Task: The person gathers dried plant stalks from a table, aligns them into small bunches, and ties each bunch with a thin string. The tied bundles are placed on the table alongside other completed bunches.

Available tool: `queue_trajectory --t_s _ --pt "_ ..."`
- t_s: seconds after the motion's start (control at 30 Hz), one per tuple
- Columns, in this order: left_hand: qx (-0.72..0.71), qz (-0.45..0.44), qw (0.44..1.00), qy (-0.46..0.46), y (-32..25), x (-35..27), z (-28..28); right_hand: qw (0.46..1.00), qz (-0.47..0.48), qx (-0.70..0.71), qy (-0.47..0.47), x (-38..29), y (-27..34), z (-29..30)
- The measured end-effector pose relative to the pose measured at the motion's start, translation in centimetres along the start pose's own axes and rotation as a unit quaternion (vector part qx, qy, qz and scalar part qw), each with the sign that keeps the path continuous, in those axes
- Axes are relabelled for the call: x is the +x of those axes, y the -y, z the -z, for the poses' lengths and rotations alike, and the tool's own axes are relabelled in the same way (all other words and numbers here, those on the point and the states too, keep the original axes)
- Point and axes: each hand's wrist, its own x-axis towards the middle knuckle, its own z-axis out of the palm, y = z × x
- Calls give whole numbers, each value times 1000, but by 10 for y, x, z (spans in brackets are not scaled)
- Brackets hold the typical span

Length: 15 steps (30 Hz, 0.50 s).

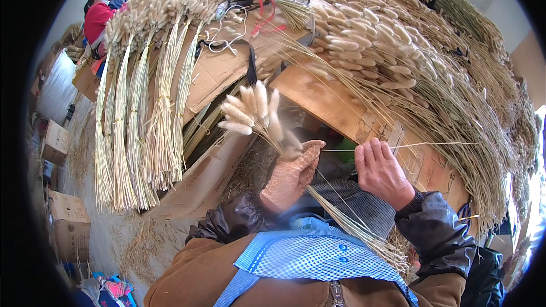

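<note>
My left hand (294, 175), in a tan patterned glove, is closed around a small bunch of dried bunny-tail grass (251, 108). Its fluffy heads point up and left, and its stems run down to the right over my lap. My bare right hand (379, 168) pinches a single thin grass stem (431, 143), which stretches level between my two hands and past the right one. A large loose heap of the same grass (375, 47) lies on the wooden board (324, 94) beyond my right hand.
Tied grass bundles (166, 106) lie in a row on cardboard (222, 68) at the left. A red ribbon (262, 8) and a white cord (232, 42) lie farther back. Cardboard boxes (70, 226) stand on the straw-strewn floor. A person in red (97, 21) is at the upper left.
</note>
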Motion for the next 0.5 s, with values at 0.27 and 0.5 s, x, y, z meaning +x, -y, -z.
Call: queue_trajectory --t_s 0.27,0.5 --pt "-4 6 1000 -17 -1 -4 -4 1000 7 -27 -4 9 2 4" --pt "48 -1 998 -29 -2 -4 2 997 45 -51 29 -6 0 5"
